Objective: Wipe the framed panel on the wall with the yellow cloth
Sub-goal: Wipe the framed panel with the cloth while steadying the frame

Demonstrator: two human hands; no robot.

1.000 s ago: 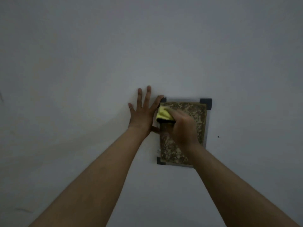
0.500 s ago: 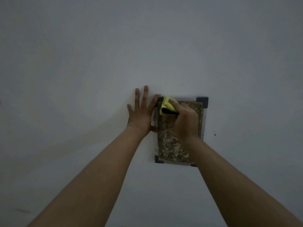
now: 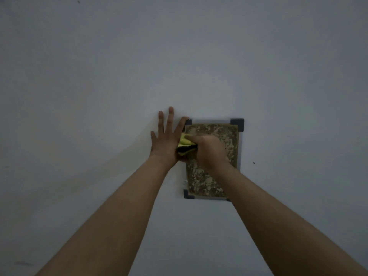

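Note:
A small framed panel (image 3: 229,134) hangs on the wall, with a mottled brown face, a pale rim and dark corner caps. My right hand (image 3: 212,151) presses a folded yellow cloth (image 3: 184,144) against the panel's left edge, about a third of the way down. My left hand (image 3: 166,141) lies flat on the wall just left of the frame, fingers spread, its forefinger touching the top left corner cap. My right forearm hides the panel's lower right corner.
The plain grey-white wall (image 3: 179,56) fills the view around the panel. A small dark speck (image 3: 253,162) marks the wall to the right of the frame. A small metal fitting (image 3: 185,182) sits by the frame's lower left side.
My right hand slid the cloth up to the panel's top left corner, then back down along the left edge. My left hand has stayed flat on the wall.

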